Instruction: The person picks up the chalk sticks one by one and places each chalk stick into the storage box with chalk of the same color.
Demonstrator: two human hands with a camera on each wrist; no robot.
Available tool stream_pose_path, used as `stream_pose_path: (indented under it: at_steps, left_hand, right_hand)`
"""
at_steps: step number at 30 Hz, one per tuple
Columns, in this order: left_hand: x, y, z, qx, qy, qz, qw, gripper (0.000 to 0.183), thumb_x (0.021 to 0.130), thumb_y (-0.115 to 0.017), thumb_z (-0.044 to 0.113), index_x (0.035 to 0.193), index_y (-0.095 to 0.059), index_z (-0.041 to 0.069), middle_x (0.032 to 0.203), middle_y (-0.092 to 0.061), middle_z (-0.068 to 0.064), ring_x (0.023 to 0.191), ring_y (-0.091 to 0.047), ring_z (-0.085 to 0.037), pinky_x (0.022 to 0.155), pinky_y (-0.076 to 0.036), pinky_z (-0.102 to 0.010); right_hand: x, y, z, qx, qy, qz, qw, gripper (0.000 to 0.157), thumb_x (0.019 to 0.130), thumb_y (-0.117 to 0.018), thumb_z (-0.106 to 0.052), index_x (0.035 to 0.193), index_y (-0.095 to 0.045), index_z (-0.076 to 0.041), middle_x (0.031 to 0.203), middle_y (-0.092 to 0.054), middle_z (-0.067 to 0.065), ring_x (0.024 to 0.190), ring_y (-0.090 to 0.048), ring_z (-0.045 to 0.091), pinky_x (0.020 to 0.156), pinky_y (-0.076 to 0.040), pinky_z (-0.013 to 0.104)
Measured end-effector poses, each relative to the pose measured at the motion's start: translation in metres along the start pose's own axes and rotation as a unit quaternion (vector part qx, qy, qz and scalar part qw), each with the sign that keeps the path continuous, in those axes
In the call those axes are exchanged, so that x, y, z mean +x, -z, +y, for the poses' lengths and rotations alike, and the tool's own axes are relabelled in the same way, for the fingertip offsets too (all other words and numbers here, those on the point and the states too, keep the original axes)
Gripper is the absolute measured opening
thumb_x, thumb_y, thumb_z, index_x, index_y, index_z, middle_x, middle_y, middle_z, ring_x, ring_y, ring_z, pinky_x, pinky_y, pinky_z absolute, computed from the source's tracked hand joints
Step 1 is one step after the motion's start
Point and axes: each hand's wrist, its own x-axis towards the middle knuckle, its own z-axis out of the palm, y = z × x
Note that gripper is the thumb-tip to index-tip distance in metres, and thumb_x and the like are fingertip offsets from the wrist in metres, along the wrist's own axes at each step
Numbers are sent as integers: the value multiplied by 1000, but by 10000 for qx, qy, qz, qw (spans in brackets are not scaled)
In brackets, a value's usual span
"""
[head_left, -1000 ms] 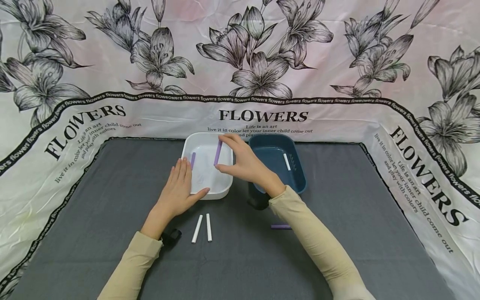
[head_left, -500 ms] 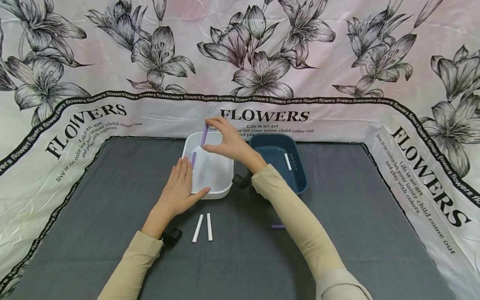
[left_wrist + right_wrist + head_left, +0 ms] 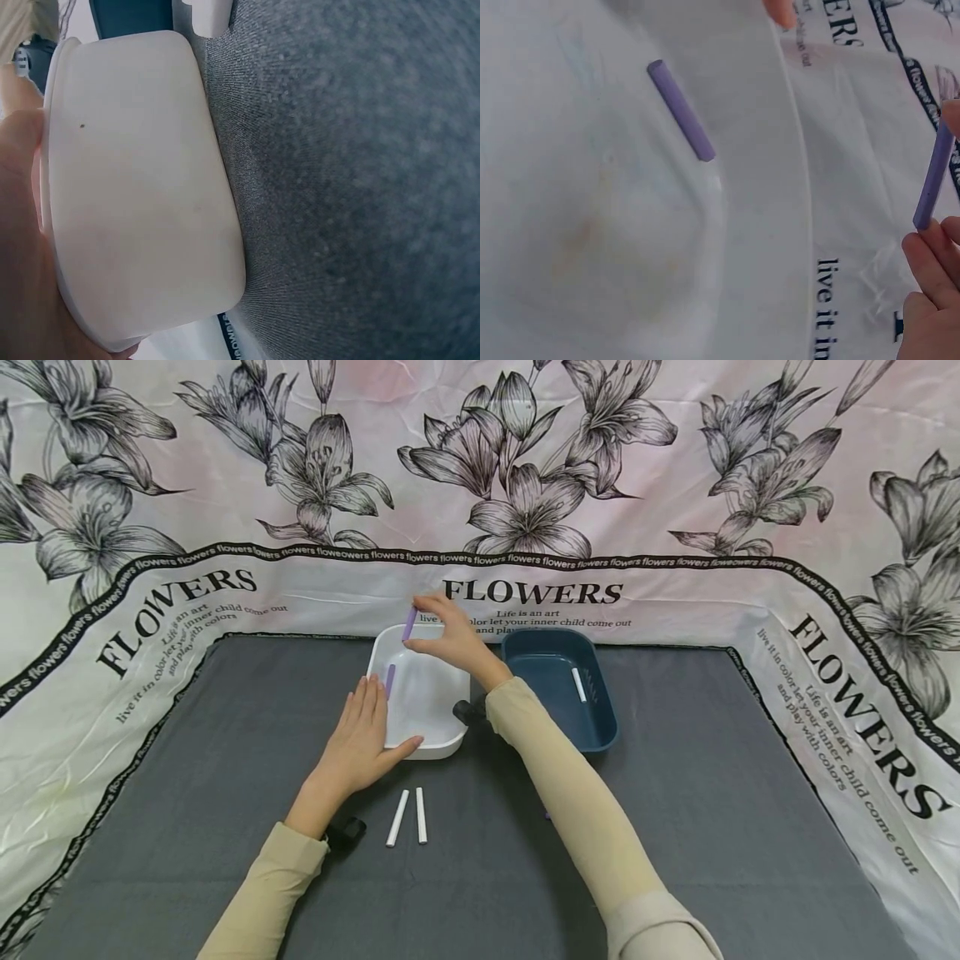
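My right hand (image 3: pixel 457 639) pinches a purple chalk stick (image 3: pixel 409 623) by its two ends, thumb at one end and fingertips at the other. It is held over the far left part of a white plastic tub (image 3: pixel 431 748). Inside that tub, by the left wall, lies another purple chalk stick (image 3: pixel 681 110), partly covered by my fingers in the head view. My left hand (image 3: pixel 356 739) rests on the tub's left and near rim, fingers straight and thumb spread. The left wrist view shows the tub's outer wall (image 3: pixel 142 180) beside the hand.
A dark blue tub (image 3: pixel 558 731) stands right of the white one, with a white chalk stick (image 3: pixel 578 685) in it. Two white chalk sticks (image 3: pixel 397 818) lie on the grey cloth (image 3: pixel 225 760) in front. Flower-printed fabric (image 3: pixel 337 585) borders the back.
My right hand has carried its purple chalk stick left and away from me, toward the white tub's far edge. The right forearm now hides most of a purple stick on the cloth. My left hand stays put.
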Motion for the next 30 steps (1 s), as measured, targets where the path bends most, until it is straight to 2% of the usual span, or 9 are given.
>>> stream_pose_path:
  at_steps: [8, 15, 19, 23, 25, 30]
  left_hand:
    - [0, 0, -1, -15, -20, 62, 10000, 108, 92, -48, 68, 153, -10, -13, 162, -2, -28, 150, 0, -40, 119, -8, -55]
    - [1, -1, -1, 0, -21, 81, 10000, 107, 93, -49, 67, 153, -11, -13, 162, -2, -27, 150, 1, -39, 119, -8, -54]
    - [1, -1, -1, -19, 38, 54, 10000, 107, 93, -49, 67, 153, -10, -12, 162, -2, -26, 151, 4, -36, 120, -6, -52]
    - [1, -2, -1, -15, 84, -5, 10000, 107, 93, -48, 68, 154, -9, -11, 163, -1, -26, 151, 6, -35, 120, -4, -51]
    - [1, -3, -1, -10, 99, -10, 9999, 107, 93, -48, 68, 154, -9, -11, 163, -1, -26, 151, 6, -35, 120, -4, -50]
    - [0, -4, -2, 3, 91, 23, 10000, 107, 93, -47, 68, 154, -8, -11, 163, 0, -26, 151, 6, -35, 120, -4, -51]
  right_hand:
    - [0, -8, 17, 221, -507, -67, 9984, 75, 83, -80, -24, 147, -46, -4, 142, -49, 7, 132, -46, 22, 113, -33, 42]
    - [-2, -15, 23, 223, -676, -488, 9963, 77, 84, -80, -24, 148, -44, -2, 143, -48, 12, 136, -42, 29, 114, -31, 46]
    - [-2, -19, 28, 1, -784, -708, 9944, 75, 84, -80, -24, 147, -46, -3, 145, -50, 13, 144, -31, 29, 119, -21, 44]
    - [-2, -23, 36, -241, -761, -845, 9932, 73, 83, -79, -22, 145, -48, 0, 143, -53, 15, 142, -36, 27, 119, -23, 39]
    - [-1, -25, 37, -307, -734, -896, 9928, 74, 82, -80, -21, 144, -48, 2, 142, -54, 16, 136, -43, 27, 116, -29, 38]
    - [-1, -29, 35, -588, -815, -1112, 9887, 76, 79, -80, -17, 144, -47, 3, 143, -52, 18, 131, -48, 29, 113, -33, 36]
